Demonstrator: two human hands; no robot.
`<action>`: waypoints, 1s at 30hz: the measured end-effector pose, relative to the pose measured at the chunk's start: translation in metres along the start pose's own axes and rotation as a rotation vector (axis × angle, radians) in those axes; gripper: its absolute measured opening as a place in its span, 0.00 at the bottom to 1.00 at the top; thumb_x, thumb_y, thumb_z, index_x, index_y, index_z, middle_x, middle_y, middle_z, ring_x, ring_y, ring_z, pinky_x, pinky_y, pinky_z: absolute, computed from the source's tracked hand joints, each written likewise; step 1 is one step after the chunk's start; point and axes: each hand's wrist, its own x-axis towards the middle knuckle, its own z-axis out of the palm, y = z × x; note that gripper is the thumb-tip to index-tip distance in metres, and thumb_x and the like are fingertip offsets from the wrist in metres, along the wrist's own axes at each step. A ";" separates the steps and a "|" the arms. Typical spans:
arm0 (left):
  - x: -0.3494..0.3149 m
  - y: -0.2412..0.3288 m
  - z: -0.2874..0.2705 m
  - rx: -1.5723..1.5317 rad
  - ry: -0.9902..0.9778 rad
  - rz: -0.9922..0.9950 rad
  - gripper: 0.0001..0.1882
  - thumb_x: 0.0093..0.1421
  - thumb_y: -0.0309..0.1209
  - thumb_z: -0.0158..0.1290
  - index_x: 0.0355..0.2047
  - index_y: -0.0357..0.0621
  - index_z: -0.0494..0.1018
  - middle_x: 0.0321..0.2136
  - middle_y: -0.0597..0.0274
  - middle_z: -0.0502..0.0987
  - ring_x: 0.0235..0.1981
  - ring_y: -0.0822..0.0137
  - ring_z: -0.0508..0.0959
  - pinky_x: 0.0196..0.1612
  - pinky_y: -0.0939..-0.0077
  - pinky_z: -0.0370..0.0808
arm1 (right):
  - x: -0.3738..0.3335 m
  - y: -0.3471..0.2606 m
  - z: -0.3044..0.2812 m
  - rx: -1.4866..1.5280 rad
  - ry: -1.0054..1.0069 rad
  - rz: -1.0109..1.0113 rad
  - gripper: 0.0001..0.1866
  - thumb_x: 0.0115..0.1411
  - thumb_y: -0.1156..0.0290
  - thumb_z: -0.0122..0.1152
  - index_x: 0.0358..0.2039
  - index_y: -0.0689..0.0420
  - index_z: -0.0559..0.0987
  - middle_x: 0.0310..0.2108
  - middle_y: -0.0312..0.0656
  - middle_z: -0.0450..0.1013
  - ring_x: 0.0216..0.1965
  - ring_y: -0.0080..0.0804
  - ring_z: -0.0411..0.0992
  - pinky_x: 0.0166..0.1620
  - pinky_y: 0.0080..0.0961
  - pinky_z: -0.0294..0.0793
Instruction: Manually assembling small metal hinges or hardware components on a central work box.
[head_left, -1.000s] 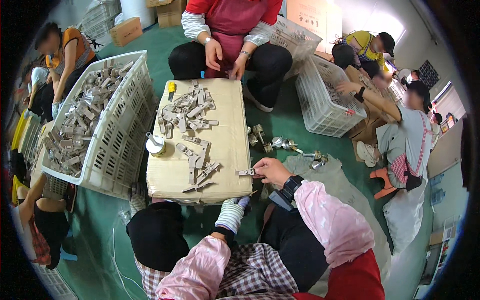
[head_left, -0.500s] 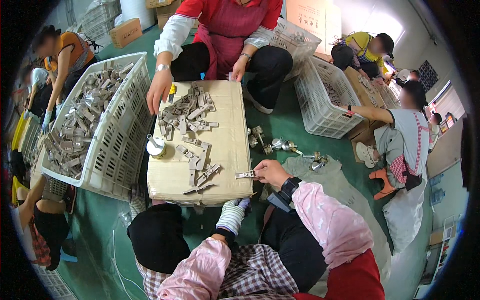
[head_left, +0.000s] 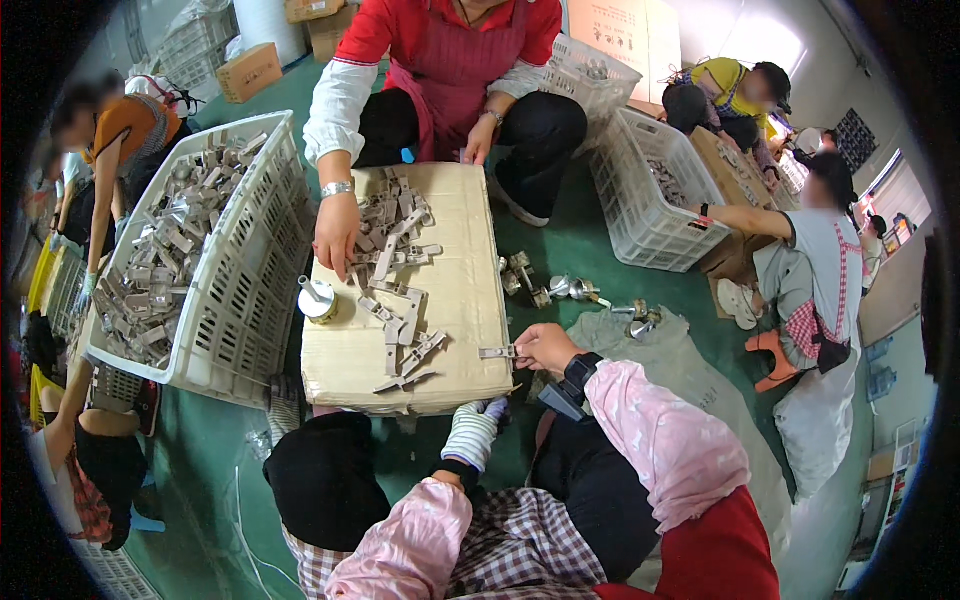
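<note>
Two hands are at the near end of a cardboard box (head_left: pixel 468 285). Nearest, the left hand (head_left: pixel 471 436), in a striped glove, has its fingers at the box's near edge; how far they are spread, or whether they grip anything, cannot be told. Beyond it and to its right, the bare right hand (head_left: pixel 547 350) keeps thumb and fingers pinched together on one end of a metal clip (head_left: pixel 496 352), which points left from the fingertips above the box's right side. Left of these fingers lies a small group of loose clips (head_left: pixel 409 325); farther left stands a can (head_left: pixel 320 305) with a spout, and well to the left a white crate (head_left: pixel 245 270) heaped with metal pieces. Beyond the fingers, slightly right, round metal parts (head_left: pixel 572 288) lie on the green floor (head_left: pixel 572 242). Beyond and leftward, a co-worker's hand (head_left: pixel 338 235) reaches down beside a bigger pile of clips (head_left: pixel 390 225).
</note>
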 end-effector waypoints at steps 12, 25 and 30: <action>-0.004 0.017 0.000 0.000 -0.063 -0.187 0.16 0.58 0.34 0.53 0.42 0.34 0.73 0.37 0.56 0.78 0.36 0.70 0.71 0.45 0.74 0.68 | -0.031 -0.068 0.046 -0.662 0.175 -1.015 0.10 0.48 0.72 0.57 0.33 0.58 0.75 0.35 0.43 0.71 0.41 0.44 0.68 0.45 0.34 0.67; 0.033 -0.091 -0.009 0.436 -0.164 0.302 0.12 0.60 0.32 0.46 0.35 0.35 0.73 0.27 0.60 0.74 0.26 0.68 0.66 0.31 0.72 0.67 | -0.038 -0.081 0.153 -1.158 0.085 -1.240 0.04 0.48 0.73 0.51 0.26 0.54 0.73 0.30 0.37 0.67 0.36 0.35 0.67 0.38 0.31 0.68; 0.037 -0.084 -0.007 0.440 -0.147 0.246 0.12 0.60 0.32 0.47 0.36 0.35 0.73 0.27 0.58 0.75 0.26 0.68 0.68 0.32 0.72 0.68 | -0.035 -0.077 0.155 -1.094 0.069 -1.295 0.04 0.48 0.71 0.51 0.26 0.53 0.73 0.29 0.37 0.67 0.36 0.34 0.68 0.38 0.30 0.68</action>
